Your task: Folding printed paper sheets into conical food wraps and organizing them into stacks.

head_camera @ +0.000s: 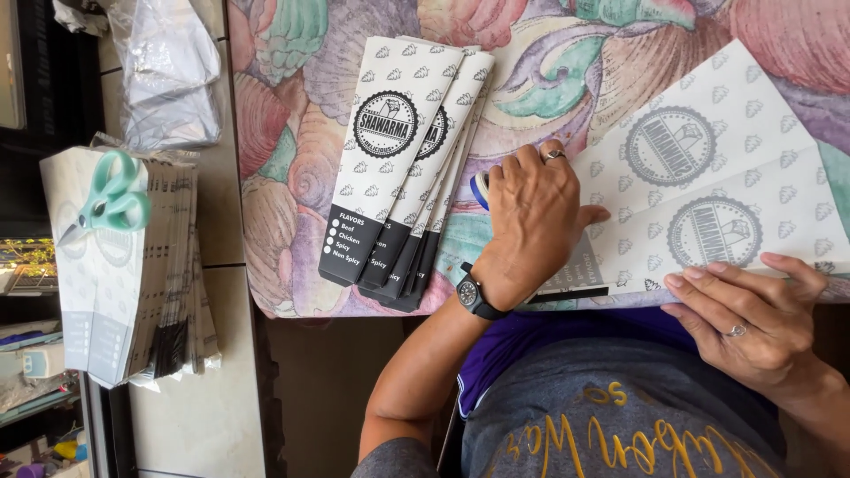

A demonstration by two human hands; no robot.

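A flat white printed paper sleeve (708,177) with round black emblems lies unfolded on a cushion (292,150) patterned with shells. My left hand (531,221), with a ring and a black wristwatch, presses flat on the sleeve's left end. A blue-and-white object (479,188) peeks out from under its fingers. My right hand (753,310), also ringed, rests its fingertips on the sleeve's near edge. To the left lies a fanned pile of folded sleeves (398,159) of the same kind, with black ends.
A thick stack of flat white sleeves (133,274) sits on the tiled floor (212,398) at left, with teal-handled scissors (111,199) on top. A crumpled clear plastic bag (168,71) lies beyond it. Shelves with small items stand at the far left.
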